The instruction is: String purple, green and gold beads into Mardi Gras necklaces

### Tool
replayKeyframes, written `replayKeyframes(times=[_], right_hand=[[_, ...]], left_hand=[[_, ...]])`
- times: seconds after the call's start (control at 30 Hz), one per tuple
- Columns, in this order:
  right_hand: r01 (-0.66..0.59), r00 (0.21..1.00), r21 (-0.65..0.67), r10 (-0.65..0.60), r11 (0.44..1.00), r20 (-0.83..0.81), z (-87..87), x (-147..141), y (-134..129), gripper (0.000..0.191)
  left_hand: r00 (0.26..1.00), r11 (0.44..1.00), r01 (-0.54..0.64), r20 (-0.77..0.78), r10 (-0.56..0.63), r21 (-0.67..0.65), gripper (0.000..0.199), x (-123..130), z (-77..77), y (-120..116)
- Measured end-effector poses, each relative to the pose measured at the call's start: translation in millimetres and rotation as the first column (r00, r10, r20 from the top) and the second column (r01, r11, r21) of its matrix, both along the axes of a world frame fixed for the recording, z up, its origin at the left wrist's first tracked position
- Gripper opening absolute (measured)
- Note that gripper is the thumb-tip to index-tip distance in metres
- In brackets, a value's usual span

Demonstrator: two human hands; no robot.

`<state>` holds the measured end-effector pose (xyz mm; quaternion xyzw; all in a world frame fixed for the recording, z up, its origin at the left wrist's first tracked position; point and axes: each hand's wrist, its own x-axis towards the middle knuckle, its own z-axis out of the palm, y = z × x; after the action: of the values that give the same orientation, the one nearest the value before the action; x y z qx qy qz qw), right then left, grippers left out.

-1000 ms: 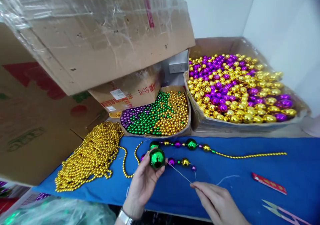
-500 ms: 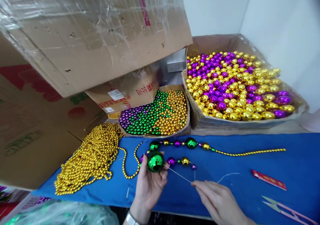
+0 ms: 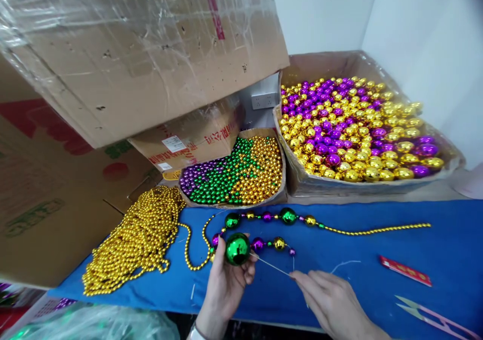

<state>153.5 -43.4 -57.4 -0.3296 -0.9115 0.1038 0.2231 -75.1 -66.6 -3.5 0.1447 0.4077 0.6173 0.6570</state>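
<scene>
A large shiny green bead (image 3: 237, 249) sits in my left hand (image 3: 228, 282), between thumb and fingers. From its right side a thin pale string (image 3: 271, 264) runs taut to my right hand (image 3: 332, 297), whose thumb and forefinger pinch it. Behind the green bead lies a bead strand (image 3: 267, 217) of green, purple and gold beads, curving round on the blue cloth. One end runs into a twisted gold length (image 3: 377, 232). Its other end has a small purple bead (image 3: 292, 252) with string hanging toward my right hand.
A heap of gold bead chains (image 3: 139, 239) lies left. Behind are a box of small beads (image 3: 234, 176), a larger box of gold and purple beads (image 3: 354, 134) and stacked cartons (image 3: 151, 63). Thread snips (image 3: 433, 315) and a red packet (image 3: 405, 270) rest at right on the blue cloth (image 3: 377, 264).
My left hand and the green bead have shifted slightly right and down. The bead is turned a little, uncovering more of the purple bead behind it. The right hand is nearly still.
</scene>
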Motion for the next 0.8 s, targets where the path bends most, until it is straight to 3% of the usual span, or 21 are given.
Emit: replayKeyframes(times=[0.17,0.27,0.4,0.53,0.63,0.67,0.7,0.73,0.77,0.8], right_hand=[[0.025,0.999,0.055,-0.022,0.998,-0.049,-0.4,-7,1,0.035],[0.010,0.997,-0.016,-0.011,1.000,-0.074,0.9,-11,-1,0.033],[-0.013,0.992,-0.083,0.003,0.996,-0.124,4.9,-14,-2,0.031],[-0.007,0.971,-0.153,-0.030,0.988,-0.237,6.7,-10,0,0.029],[0.012,0.949,-0.214,-0.079,0.977,-0.305,3.7,-3,2,0.026],[0.013,0.944,-0.226,-0.086,0.974,-0.317,2.5,0,3,0.025],[0.012,0.941,-0.235,-0.090,0.972,-0.326,1.6,1,4,0.024],[0.010,0.939,-0.244,-0.093,0.970,-0.331,1.1,3,5,0.023],[0.008,0.937,-0.254,-0.096,0.967,-0.336,1.0,4,6,0.022],[0.008,0.936,-0.266,-0.101,0.964,-0.338,1.3,4,7,0.021]], left_hand=[[0.970,0.998,-0.030,-0.239,0.042,0.057,0.044,15,-7.0,-4],[0.957,0.994,-0.038,-0.281,0.066,0.105,0.038,29,-5.8,-7],[0.959,0.993,0.044,-0.284,-0.012,0.107,0.040,38,-10.1,-10],[0.942,0.977,0.138,-0.326,-0.078,0.164,0.049,27,-12.7,-4],[0.899,0.970,0.074,-0.437,0.036,0.231,0.051,8,5.6,17],[0.830,0.965,0.075,-0.552,0.080,0.253,0.048,1,14.9,28],[0.712,0.960,0.098,-0.692,0.118,0.264,0.044,-7,24.4,41],[0.540,0.957,0.138,-0.830,0.144,0.256,0.040,-13,32.9,57],[0.294,0.958,0.194,-0.944,0.147,0.209,0.037,-19,39.6,74],[0.158,0.960,0.223,-0.978,0.133,0.167,0.033,-24,43.9,93]])
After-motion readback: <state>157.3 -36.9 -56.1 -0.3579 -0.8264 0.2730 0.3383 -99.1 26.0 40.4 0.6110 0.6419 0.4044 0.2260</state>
